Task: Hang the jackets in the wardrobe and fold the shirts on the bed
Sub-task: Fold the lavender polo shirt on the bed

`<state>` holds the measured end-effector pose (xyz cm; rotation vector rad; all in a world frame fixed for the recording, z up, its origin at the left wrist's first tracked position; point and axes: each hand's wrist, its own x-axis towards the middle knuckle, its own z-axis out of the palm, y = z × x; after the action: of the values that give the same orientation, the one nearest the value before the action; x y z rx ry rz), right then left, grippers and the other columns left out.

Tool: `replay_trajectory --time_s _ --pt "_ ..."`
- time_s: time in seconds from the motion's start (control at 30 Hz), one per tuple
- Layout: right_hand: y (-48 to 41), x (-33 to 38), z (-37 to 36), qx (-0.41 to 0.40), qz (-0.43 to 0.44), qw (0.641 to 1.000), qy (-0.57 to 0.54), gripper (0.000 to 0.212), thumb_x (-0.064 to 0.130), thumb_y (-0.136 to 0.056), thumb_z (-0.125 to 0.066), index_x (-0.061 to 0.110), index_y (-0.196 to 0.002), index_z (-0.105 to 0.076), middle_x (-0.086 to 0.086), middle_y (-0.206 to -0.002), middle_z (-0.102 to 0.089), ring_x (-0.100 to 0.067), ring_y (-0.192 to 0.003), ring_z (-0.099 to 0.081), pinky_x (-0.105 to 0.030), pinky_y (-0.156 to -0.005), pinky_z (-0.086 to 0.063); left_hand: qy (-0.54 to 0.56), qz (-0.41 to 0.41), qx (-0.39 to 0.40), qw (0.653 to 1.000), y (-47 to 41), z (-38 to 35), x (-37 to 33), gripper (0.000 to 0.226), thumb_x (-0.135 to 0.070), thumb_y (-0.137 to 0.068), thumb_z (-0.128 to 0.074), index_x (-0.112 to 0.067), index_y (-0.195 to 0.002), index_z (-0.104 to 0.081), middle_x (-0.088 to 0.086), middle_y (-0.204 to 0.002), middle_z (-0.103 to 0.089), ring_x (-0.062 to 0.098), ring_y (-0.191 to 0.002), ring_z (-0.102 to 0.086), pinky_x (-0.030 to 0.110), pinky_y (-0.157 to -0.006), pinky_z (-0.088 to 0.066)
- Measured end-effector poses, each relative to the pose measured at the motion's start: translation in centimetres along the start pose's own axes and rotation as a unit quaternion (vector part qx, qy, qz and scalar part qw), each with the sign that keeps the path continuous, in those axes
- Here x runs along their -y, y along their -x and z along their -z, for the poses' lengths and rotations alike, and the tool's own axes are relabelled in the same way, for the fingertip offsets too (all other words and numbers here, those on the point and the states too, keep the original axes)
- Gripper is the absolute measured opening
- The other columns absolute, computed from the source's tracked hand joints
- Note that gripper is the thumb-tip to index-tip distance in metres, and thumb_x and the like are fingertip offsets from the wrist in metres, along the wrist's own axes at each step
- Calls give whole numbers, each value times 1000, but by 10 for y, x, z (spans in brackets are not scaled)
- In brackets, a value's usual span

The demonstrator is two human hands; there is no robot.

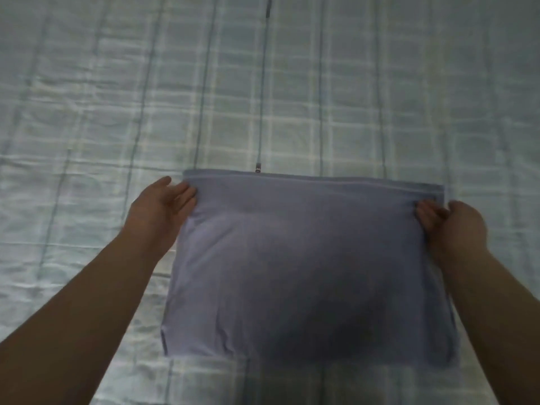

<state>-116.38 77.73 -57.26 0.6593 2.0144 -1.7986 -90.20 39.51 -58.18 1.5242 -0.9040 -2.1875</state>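
Step in hand: shirt folding on the bed; no jacket or wardrobe in view; lavender shirt (306, 267) lies flat on the checked bed cover (87, 112) as a compact rectangle, from centre frame toward 6 o'clock, far hem straight, near edge slightly rounded; judged to be at a late fold, sleeves already tucked out of sight. Left hand (163, 200) sits at the shirt's 10 o'clock corner, palm turned inward, fingers near straight and laid against the cloth edge, thumb lifted clear of the fabric; nothing gripped as far as can be seen. Right hand (450, 220) sits at the 2 o'clock corner, fingers bent with tips on the cloth, thumb outside the edge; whether it pinches the corner or only presses it cannot be told. A zip pull (258, 168) on the cover touches the far hem at 12 o'clock. Next move, as a judgement: either smooth the two far corners flat and release, or take both corners together and bring the far hem toward 6 o'clock for one more fold; both hands must move evenly so the edges stay square.
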Motion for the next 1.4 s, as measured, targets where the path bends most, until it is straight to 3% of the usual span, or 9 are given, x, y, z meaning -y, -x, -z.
replay_trajectory --time_s 0.07,0.13,0.27,0.4,0.53,0.67,0.77,1.2,1.4 --pt "10 -3 -5 -46 68 995 60 37 15 -98 -40 8 -134 -43 -13 -121 -60 -14 -82 -69 -31 -87 -56 -137 -101 -20 985 12 -3 10 42 -10 -91 -58 -14 -133 -52 9 -130 -63 26 -118 -64 40 -102 -51" --pt "25 -6 -14 -87 183 951 233 32 17 -96 -46 18 -128 -50 -7 -112 -62 -25 -99 -63 -33 -93 -47 -258 -217 -37 941 26 -8 20 38 -7 -85 -62 -22 -121 -59 2 -122 -66 20 -113 -65 38 -102 -51" --pt "55 -13 -46 81 382 812 433 31 16 -98 -44 10 -124 -60 -13 -125 -63 -28 -118 -55 -24 -103 -33 -542 -406 75 732 45 -40 47 43 -11 -92 -47 -10 -135 -53 -1 -133 -55 6 -122 -48 11 -107 -30" --pt "49 -36 -74 168 434 674 574 54 37 -99 -30 9 -140 -52 -13 -149 -47 -30 -142 -37 -43 -119 -24 -711 -442 126 532 37 -72 82 57 -35 -97 -38 -8 -147 -42 16 -153 -41 34 -145 -30 51 -118 -24" --pt "45 -63 -71 158 450 561 677 63 46 -99 -25 13 -151 -37 -11 -157 -35 -30 -146 -30 -52 -119 -20 -783 -404 98 462 26 -73 106 64 -53 -99 -26 -25 -156 -28 9 -163 -24 31 -151 -17 55 -121 -12" --pt "35 -84 -63 149 463 532 693 66 47 -99 -27 13 -155 -26 -11 -162 -24 -31 -149 -22 -53 -120 -14 -798 -415 99 426 8 -55 120 63 -55 -101 -25 -31 -158 -17 5 -166 -16 29 -153 -10 54 -122 -7" --pt "31 -90 -66 145 461 538 690 65 46 -99 -29 15 -156 -24 -10 -163 -22 -29 -150 -20 -52 -121 -12 -794 -418 98 430 4 -53 125 62 -55 -101 -24 -31 -158 -16 4 -166 -15 28 -153 -9 53 -122 -7" --pt "108 -105 17 128 456 637 608 60 37 -98 -33 11 -153 -30 -15 -159 -30 -33 -148 -25 -54 -120 -15 -766 -409 90 489 92 11 139 60 -45 -99 -35 -22 -154 -33 15 -160 -28 35 -150 -20 58 -119 -18" --pt "109 -143 42 113 384 623 672 62 39 -99 -29 13 -155 -27 -15 -160 -26 -33 -148 -22 -55 -120 -12 -810 -368 81 449 97 42 166 64 -49 -99 -34 -25 -157 -23 11 -163 -22 33 -152 -15 57 -120 -14"
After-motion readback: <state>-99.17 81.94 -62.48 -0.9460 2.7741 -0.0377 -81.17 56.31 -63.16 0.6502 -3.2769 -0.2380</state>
